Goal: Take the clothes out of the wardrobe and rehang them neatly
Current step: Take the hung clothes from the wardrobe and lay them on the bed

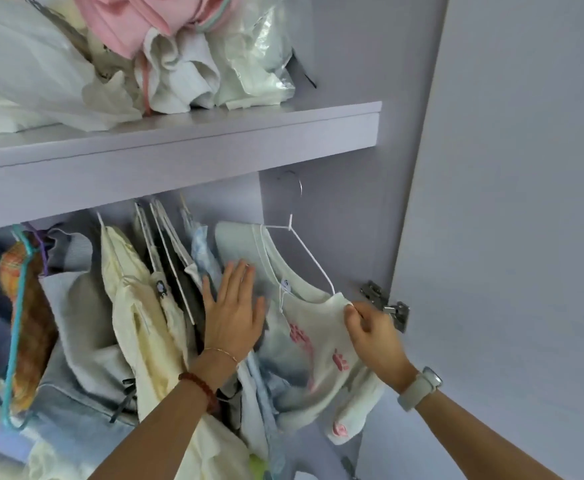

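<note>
A white T-shirt with pink prints hangs on a white wire hanger at the right end of the wardrobe's hanging space. My right hand pinches the shirt's right shoulder edge. With straight fingers, my left hand presses flat against the shirt's left side and the neighbouring clothes. Several cream, grey and blue garments hang packed to the left.
A shelf above holds a loose heap of white and pink clothes and plastic bags. Teal hangers with an orange garment are at the far left. The open wardrobe door and its hinge stand to the right.
</note>
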Available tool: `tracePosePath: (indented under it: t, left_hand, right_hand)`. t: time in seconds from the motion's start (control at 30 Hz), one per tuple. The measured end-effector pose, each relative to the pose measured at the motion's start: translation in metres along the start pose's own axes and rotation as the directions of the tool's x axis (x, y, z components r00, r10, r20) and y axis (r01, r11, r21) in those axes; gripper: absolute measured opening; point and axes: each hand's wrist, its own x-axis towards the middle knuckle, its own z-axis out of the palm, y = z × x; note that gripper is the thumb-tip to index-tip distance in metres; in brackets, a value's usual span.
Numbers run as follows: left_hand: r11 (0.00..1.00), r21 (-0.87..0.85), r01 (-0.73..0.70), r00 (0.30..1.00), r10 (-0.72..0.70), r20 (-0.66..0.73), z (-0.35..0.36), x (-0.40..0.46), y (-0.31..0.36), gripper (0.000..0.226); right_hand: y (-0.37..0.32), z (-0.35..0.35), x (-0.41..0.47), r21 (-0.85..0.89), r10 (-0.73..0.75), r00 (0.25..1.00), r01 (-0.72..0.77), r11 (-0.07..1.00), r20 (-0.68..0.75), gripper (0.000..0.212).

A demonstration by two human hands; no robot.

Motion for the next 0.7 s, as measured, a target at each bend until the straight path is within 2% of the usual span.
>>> tracePosePath:
  t: [0.17, 0.27, 0.37, 0.43, 0.53, 0.63, 0.7]
  left_hand:
    - [0.975, -0.199, -0.098, 0.991, 0.115, 0.073, 0.011, -0.024, 0.07, 0.068]
    - [0.926, -0.317, -0.204, 0.955, 0.26, 0.145, 0.025, -0.046, 0.111, 0.057]
    - [0.818, -0.478, -0.318, 0.874, 0.449, 0.187, 0.037, -0.082, 0.154, 0.048]
    - [0.745, -0.6, -0.292, 0.814, 0.523, 0.253, 0.042, -0.112, 0.187, 0.048]
    - [0.641, -0.728, -0.243, 0.684, 0.645, 0.339, 0.046, -0.161, 0.24, 0.041]
    - [0.508, -0.83, -0.231, 0.577, 0.758, 0.304, 0.035, -0.212, 0.302, 0.027]
    - [0.427, -0.871, -0.242, 0.549, 0.801, 0.24, 0.017, -0.237, 0.344, 0.011]
  right_hand:
    - [0.038, -0.066, -0.103, 0.061, 0.15, 0.989, -0.151, 0.987, 0.017, 0.037]
    - [0.048, -0.101, -0.174, 0.071, 0.276, 0.96, -0.273, 0.959, -0.035, 0.046]
    - [0.053, -0.136, -0.247, -0.023, 0.404, 0.912, -0.407, 0.913, -0.073, 0.05]
    - [0.055, -0.16, -0.296, -0.115, 0.469, 0.878, -0.478, 0.871, -0.096, 0.049]
    - [0.056, -0.199, -0.37, -0.251, 0.593, 0.794, -0.607, 0.754, -0.137, 0.045]
    - [0.054, -0.231, -0.438, -0.325, 0.682, 0.69, -0.72, 0.613, -0.243, 0.028]
    - [0.054, -0.243, -0.476, -0.298, 0.691, 0.641, -0.767, 0.568, -0.333, 0.023]
